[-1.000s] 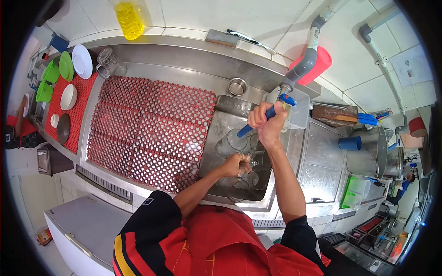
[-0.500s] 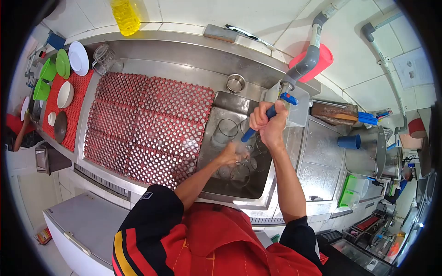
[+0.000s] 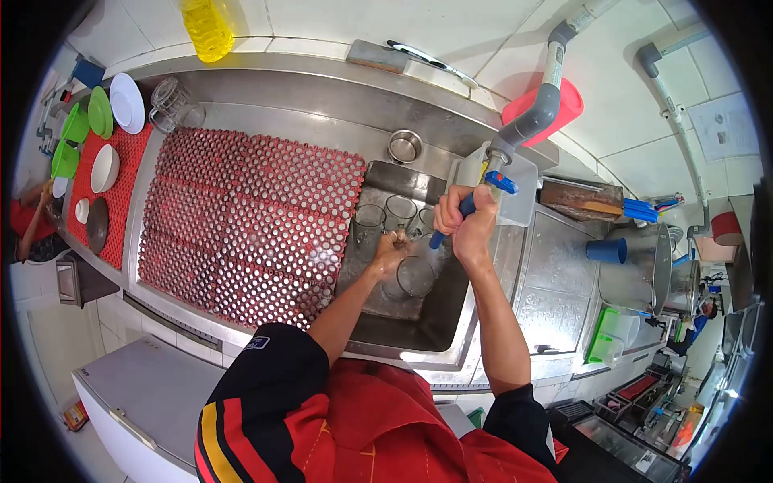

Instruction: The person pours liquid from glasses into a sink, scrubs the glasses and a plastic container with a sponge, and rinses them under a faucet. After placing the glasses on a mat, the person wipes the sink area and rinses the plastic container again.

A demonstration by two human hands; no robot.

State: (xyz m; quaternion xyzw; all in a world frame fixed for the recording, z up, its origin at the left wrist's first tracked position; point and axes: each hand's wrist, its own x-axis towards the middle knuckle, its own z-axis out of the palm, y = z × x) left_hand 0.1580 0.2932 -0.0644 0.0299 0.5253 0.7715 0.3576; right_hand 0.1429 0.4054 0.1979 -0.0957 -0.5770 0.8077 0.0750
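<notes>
My right hand point(image 3: 467, 221) is closed around a blue hose point(image 3: 437, 240) below the tap with the blue lever point(image 3: 502, 183). The hose end points down into the steel sink point(image 3: 386, 330), and water sprays from it. My left hand point(image 3: 391, 251) is in the sink beside the spray, its fingers curled. Whatever they grip is blurred by water. A clear glass point(image 3: 416, 277) is just right of that hand, and another glass point(image 3: 369, 217) stands to its upper left. A third glass point(image 3: 400, 211) is behind the fingers.
Left of the sink lies a red perforated mat point(image 3: 250, 217). A small metal bowl point(image 3: 405, 146) sits on the back ledge. A glass jug point(image 3: 171, 103) stands at the far left corner. A white container point(image 3: 515, 189) is behind my right hand. Another person point(image 3: 36, 221) works at far left.
My left hand has moved up and slightly left, away from the front of the sink. Glasses in the sink have shifted. My right hand keeps holding the hose.
</notes>
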